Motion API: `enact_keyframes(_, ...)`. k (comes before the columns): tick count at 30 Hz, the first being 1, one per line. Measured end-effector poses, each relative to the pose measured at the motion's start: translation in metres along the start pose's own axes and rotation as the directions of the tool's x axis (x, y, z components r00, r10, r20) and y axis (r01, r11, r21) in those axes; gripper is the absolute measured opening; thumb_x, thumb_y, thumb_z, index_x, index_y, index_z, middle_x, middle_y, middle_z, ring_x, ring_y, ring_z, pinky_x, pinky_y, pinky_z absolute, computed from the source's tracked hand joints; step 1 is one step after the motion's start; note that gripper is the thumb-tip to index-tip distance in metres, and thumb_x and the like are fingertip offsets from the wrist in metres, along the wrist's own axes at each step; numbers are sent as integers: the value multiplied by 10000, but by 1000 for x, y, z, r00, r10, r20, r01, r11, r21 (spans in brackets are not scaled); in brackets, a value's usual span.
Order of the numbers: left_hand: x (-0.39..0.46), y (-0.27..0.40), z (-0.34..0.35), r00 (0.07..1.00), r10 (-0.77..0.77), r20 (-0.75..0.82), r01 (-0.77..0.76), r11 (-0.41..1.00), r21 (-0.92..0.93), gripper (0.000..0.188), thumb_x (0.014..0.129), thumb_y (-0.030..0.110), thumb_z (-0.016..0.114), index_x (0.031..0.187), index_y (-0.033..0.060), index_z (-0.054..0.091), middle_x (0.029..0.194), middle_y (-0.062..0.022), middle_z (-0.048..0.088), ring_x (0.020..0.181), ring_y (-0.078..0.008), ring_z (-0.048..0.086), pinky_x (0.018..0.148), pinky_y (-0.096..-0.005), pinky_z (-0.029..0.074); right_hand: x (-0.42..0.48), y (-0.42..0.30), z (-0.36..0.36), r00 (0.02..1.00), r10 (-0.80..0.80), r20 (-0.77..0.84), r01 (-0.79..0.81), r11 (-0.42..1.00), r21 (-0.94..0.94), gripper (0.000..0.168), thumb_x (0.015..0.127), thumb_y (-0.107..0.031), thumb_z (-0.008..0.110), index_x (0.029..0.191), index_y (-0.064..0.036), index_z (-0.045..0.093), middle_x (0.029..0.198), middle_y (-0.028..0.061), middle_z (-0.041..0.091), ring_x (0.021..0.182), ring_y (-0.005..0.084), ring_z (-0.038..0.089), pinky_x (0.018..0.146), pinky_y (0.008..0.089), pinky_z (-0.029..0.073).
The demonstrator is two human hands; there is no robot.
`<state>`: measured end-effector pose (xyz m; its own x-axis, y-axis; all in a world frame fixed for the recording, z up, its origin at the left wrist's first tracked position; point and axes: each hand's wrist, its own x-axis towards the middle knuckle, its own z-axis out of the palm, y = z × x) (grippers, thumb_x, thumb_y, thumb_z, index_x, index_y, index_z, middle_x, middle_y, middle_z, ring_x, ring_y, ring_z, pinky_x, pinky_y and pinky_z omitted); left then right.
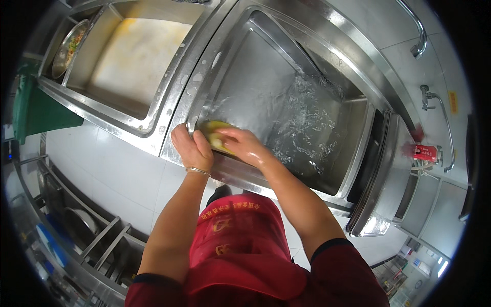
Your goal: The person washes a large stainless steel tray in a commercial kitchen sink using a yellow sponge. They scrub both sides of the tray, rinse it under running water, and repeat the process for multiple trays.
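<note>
Before me a large rectangular stainless steel tray [285, 44] rests in a sink [356, 126], partly in the water. My left hand [193, 149] grips the tray's near-left corner, its thumb over the rim. Just inside that corner, my right hand [243, 145] presses a yellow scrubbing pad [216, 126] against the tray. The pad is blurred and partly hidden by the fingers, so its exact kind is unclear. Rippling, splashing water [307, 126] covers the right part of the tray and the sink.
On the left, a second sink [151, 132] holds cloudy whitish liquid, with a metal bowl of food scraps [71, 48] beyond it. A green bin [50, 111] stands below. Several metal trays [378, 192] lean at the right. Faucets [419, 48] project from the wall.
</note>
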<state>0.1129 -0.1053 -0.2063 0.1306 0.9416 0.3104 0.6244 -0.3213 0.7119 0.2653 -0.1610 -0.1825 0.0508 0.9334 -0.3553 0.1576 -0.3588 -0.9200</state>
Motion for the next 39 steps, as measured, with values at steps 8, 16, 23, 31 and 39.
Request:
enact_keyframes(8,3,-1,-11,999,19,45,-16,998,-66,459,923,330,451,1143,-72,475,1046,-269,483,991,-434,439,898,-482,349,-103,72,-69,965,258,-38,-261,960,-105,397,871,-114,669,1260,-72,601,1316,101,564,1134,193,576,965,290,459)
enact_keyframes(16,8,-25,-55,862,-205,463,457,710,-536,685,1004,545,232,1293,-15,501,1226,-138,547,1176,-239,478,1054,-358,316,-22,2,18,980,-195,-40,191,979,-75,488,782,-117,739,1247,-62,600,1270,140,593,1140,277,584,977,344,452)
enact_keyframes(23,19,-31,-65,774,-158,614,558,629,-542,783,998,597,148,1333,-29,479,1318,-146,516,1271,-235,437,1107,-345,266,22,-79,77,906,31,-422,7,996,89,311,885,-207,643,1053,53,611,1010,198,637,913,311,623,824,369,482)
enact_keyframes(31,19,6,-63,848,-257,464,421,859,-293,514,959,392,501,1257,-26,514,1209,-212,557,1154,-355,508,1015,-402,375,143,-60,1,750,150,-644,-75,987,142,454,884,-325,593,972,118,638,963,259,655,888,351,645,786,412,496)
enact_keyframes(39,44,50,-61,990,108,96,-125,972,198,328,716,75,734,1011,26,599,947,-146,583,849,-322,573,739,-397,482,210,-105,-100,648,262,-715,17,934,358,420,905,-299,571,1026,99,631,991,210,655,866,299,635,759,394,499)
